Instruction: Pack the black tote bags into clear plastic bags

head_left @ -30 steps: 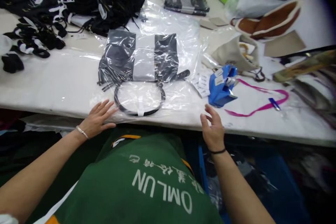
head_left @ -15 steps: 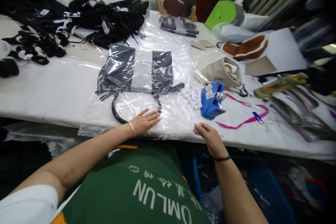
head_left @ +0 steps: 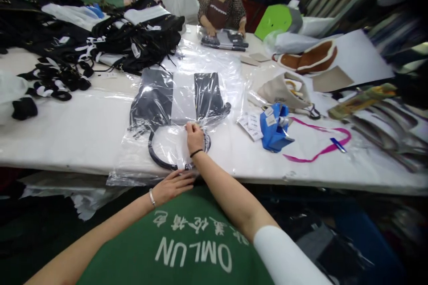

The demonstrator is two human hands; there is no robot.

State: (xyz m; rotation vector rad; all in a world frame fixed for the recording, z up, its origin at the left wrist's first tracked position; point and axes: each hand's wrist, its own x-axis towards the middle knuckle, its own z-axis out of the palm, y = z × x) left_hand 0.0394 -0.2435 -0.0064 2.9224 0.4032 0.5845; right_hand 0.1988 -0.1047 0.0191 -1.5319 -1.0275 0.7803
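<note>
A black handbag (head_left: 155,93) with a pale wrap (head_left: 183,98) round its middle lies inside a clear plastic bag (head_left: 130,160) on the table. Its dark looped handle (head_left: 154,153) points toward me. My right hand (head_left: 194,138) is closed in a pinch on the plastic, over the handle's right part, just below the wrap. Close to the table's front edge, my left hand (head_left: 174,185) lies open with fingers stretched, touching the bag's near edge below the loop.
Black bags (head_left: 143,40) are heaped at back left, beside black rolled straps (head_left: 60,80). To the right are a blue tag holder (head_left: 276,129), a pink ribbon (head_left: 321,156), a beige pouch (head_left: 279,91) and a brown bag (head_left: 307,58). Across the table a co-worker (head_left: 222,9) handles a wrapped bag (head_left: 224,40).
My right hand has moved left from the bag's right side to above the handle, folding plastic over. My left hand has slid down and left to the near edge.
</note>
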